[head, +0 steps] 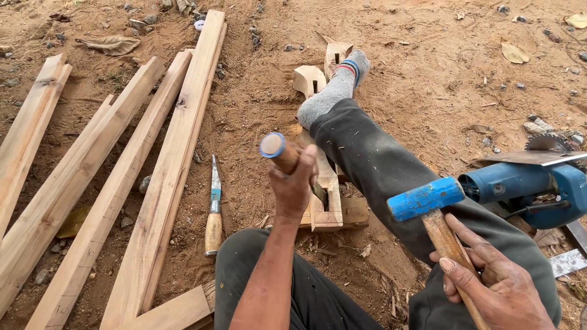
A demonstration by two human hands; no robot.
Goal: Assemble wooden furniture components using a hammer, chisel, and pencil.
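Note:
My left hand (295,186) grips a wooden-handled chisel (281,153) with a blue-ringed butt, its blade set in a slot of a carved wooden workpiece (324,211). That workpiece lies on the dirt under my right leg (379,165), whose grey-socked foot (333,88) rests on it. My right hand (495,287) holds a hammer by its wooden handle; the blue hammer head (426,197) is raised to the right of the chisel. A second carved piece (309,79) lies beside the foot.
Several long wooden planks (171,159) lie on the sandy ground at left. A spare chisel (214,205) rests beside them. A blue circular saw (532,183) sits at right, close to my knee. Stones and dry leaves are scattered about.

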